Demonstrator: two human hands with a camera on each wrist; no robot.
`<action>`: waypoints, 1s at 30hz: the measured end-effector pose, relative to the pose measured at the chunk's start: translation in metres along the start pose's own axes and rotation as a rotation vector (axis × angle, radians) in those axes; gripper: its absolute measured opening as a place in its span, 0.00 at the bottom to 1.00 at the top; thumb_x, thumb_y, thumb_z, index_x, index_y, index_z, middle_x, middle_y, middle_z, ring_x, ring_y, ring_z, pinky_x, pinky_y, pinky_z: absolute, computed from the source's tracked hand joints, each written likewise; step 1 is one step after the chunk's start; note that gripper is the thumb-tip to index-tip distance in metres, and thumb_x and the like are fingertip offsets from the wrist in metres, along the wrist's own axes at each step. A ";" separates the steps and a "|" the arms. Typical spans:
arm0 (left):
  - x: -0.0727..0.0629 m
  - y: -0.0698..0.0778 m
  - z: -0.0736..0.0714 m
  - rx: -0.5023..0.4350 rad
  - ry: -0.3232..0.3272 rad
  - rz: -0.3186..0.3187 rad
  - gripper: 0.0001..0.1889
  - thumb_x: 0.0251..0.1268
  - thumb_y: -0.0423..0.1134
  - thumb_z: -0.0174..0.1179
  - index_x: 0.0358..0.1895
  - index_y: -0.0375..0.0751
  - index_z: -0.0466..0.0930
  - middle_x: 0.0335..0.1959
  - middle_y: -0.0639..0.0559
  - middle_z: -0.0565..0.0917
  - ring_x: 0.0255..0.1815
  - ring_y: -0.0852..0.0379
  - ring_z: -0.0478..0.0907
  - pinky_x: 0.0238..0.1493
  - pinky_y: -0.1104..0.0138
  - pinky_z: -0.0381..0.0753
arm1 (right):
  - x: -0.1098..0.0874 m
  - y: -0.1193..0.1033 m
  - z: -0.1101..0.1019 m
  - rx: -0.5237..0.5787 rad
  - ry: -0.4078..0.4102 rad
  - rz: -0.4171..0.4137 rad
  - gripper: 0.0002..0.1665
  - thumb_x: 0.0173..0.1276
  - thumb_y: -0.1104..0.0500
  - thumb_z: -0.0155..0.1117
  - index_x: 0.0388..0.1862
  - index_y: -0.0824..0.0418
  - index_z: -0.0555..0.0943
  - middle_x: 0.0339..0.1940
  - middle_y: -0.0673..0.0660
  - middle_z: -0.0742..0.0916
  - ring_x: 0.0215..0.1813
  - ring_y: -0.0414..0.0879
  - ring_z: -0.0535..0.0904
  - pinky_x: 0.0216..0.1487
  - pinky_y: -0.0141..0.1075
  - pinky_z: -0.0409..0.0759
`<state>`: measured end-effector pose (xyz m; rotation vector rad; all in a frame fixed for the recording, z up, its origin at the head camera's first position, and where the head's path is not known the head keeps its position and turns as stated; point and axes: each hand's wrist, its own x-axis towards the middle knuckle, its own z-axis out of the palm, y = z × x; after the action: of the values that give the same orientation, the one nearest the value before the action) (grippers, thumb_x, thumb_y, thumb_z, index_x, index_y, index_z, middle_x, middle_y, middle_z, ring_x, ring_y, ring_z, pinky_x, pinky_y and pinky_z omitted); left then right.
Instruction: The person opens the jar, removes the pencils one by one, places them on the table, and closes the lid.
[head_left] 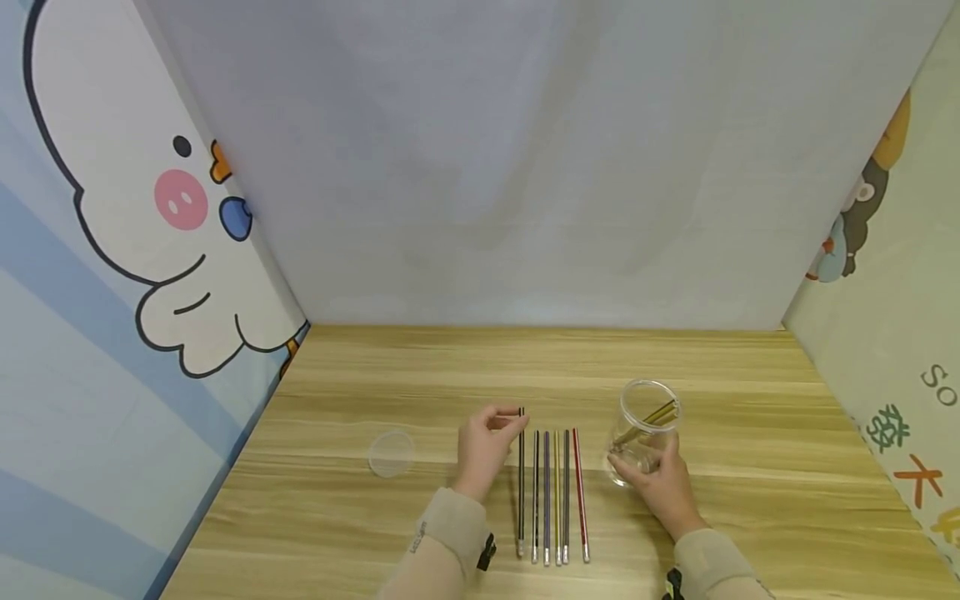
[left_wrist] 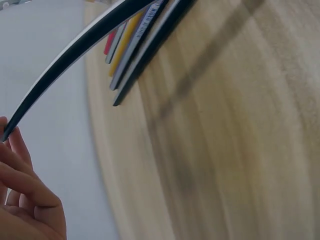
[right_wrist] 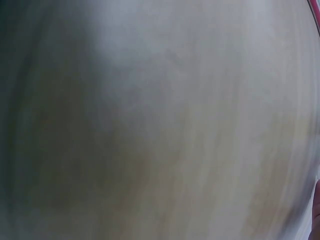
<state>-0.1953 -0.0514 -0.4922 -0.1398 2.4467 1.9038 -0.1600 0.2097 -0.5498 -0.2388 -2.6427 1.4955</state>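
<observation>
In the head view my left hand (head_left: 487,450) pinches a black pencil (head_left: 521,492) near its far end, between thumb and fingers. The left wrist view shows this pencil (left_wrist: 60,62) raised above the table, casting a shadow. To its right several pencils lie side by side, among them a purple one (head_left: 547,500), a yellow one (head_left: 557,500) and a red one (head_left: 581,496), with their silver ends toward me. My right hand (head_left: 667,492) grips a clear cup (head_left: 649,382) low on its side. Yellowish pencils (head_left: 643,427) lean inside the cup.
A clear round disc (head_left: 391,453) lies flat on the wooden table (head_left: 337,367), left of my left hand. A pale wall (head_left: 480,208) rises behind the table, with printed panels at both sides. The right wrist view is mostly blurred.
</observation>
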 end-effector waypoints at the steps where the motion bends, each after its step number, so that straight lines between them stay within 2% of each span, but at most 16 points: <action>1: 0.001 -0.002 0.001 -0.008 -0.004 -0.017 0.12 0.62 0.44 0.68 0.46 0.45 0.86 0.39 0.49 0.86 0.37 0.47 0.82 0.35 0.65 0.82 | 0.000 0.000 0.000 -0.001 0.000 0.002 0.47 0.61 0.51 0.74 0.65 0.67 0.56 0.61 0.76 0.78 0.56 0.64 0.79 0.48 0.40 0.78; 4: 0.003 -0.008 0.003 -0.002 -0.012 -0.054 0.12 0.62 0.43 0.68 0.46 0.45 0.85 0.38 0.49 0.86 0.36 0.45 0.83 0.33 0.65 0.81 | 0.000 0.001 0.000 0.002 0.001 0.003 0.46 0.60 0.51 0.75 0.65 0.67 0.56 0.61 0.76 0.78 0.57 0.65 0.79 0.50 0.43 0.79; 9: 0.006 -0.016 0.007 0.013 -0.023 -0.080 0.11 0.61 0.43 0.69 0.45 0.44 0.86 0.37 0.49 0.87 0.30 0.48 0.83 0.29 0.66 0.79 | 0.000 0.001 0.000 0.001 0.000 0.005 0.46 0.61 0.51 0.74 0.64 0.67 0.56 0.61 0.77 0.78 0.57 0.65 0.79 0.52 0.46 0.79; 15: 0.011 -0.023 0.011 0.034 -0.029 -0.108 0.11 0.62 0.43 0.69 0.43 0.42 0.87 0.37 0.50 0.88 0.29 0.52 0.83 0.30 0.66 0.79 | 0.001 0.002 0.000 0.004 -0.008 0.006 0.46 0.61 0.51 0.74 0.65 0.67 0.55 0.63 0.76 0.77 0.59 0.66 0.78 0.54 0.50 0.78; 20: 0.015 -0.029 0.014 0.074 -0.025 -0.127 0.11 0.61 0.44 0.69 0.43 0.43 0.86 0.36 0.52 0.87 0.28 0.56 0.80 0.28 0.69 0.76 | 0.001 0.001 -0.001 0.009 -0.010 0.010 0.47 0.61 0.50 0.74 0.65 0.67 0.55 0.64 0.75 0.76 0.60 0.66 0.78 0.54 0.49 0.78; 26: 0.019 -0.036 0.017 0.116 -0.031 -0.128 0.11 0.61 0.47 0.68 0.43 0.46 0.87 0.37 0.54 0.86 0.29 0.59 0.77 0.31 0.68 0.75 | 0.000 0.002 -0.001 0.010 -0.019 0.020 0.48 0.61 0.49 0.75 0.66 0.66 0.55 0.65 0.73 0.76 0.58 0.63 0.78 0.49 0.42 0.77; 30: 0.021 -0.039 0.018 0.149 -0.036 -0.135 0.12 0.61 0.48 0.69 0.43 0.48 0.87 0.37 0.54 0.86 0.31 0.59 0.77 0.32 0.68 0.75 | 0.001 0.002 -0.001 0.007 -0.019 0.016 0.48 0.61 0.49 0.75 0.66 0.66 0.55 0.65 0.74 0.76 0.58 0.63 0.78 0.51 0.44 0.78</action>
<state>-0.2130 -0.0445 -0.5357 -0.2556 2.4750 1.6502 -0.1604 0.2112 -0.5507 -0.2478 -2.6556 1.5196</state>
